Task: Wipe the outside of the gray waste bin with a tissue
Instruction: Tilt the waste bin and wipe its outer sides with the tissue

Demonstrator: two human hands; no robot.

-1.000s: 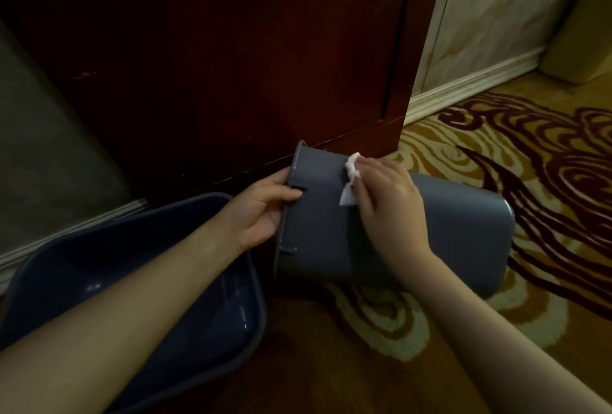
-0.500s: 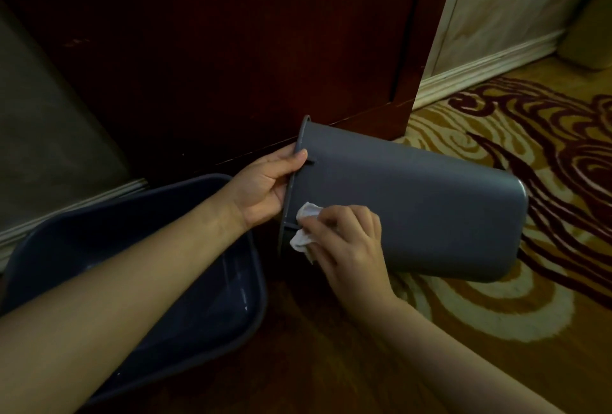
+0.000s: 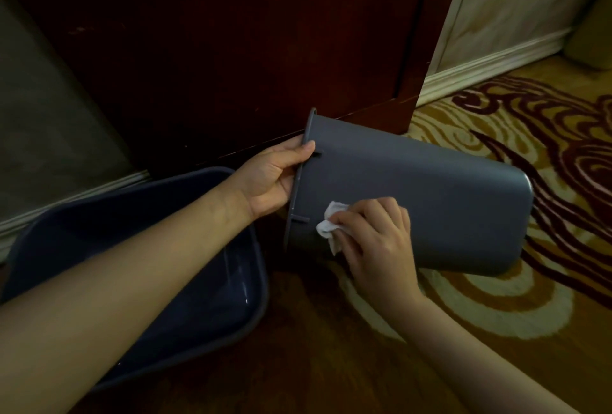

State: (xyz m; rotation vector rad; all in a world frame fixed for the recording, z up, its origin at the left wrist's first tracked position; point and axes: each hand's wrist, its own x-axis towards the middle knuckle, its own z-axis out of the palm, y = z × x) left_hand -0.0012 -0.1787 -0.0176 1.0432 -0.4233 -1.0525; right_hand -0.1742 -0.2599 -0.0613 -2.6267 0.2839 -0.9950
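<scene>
The gray waste bin (image 3: pixel 430 195) lies on its side above the carpet, its open rim pointing left and its base to the right. My left hand (image 3: pixel 271 178) grips the rim, thumb on the outside wall. My right hand (image 3: pixel 374 234) presses a crumpled white tissue (image 3: pixel 329 226) against the lower part of the bin's side, close to the rim. The bin's inside is hidden.
A dark blue rectangular basin (image 3: pixel 185 281) sits on the floor at the left, under my left forearm. A dark wooden cabinet (image 3: pixel 231 49) stands right behind the bin. Patterned carpet (image 3: pixel 530 297) spreads to the right, with a pale wall and baseboard (image 3: pixel 496 62) beyond.
My right hand with the tissue slid from the top of the bin near the rim down to its lower side, then a little rightward. The left hand kept its hold on the rim.
</scene>
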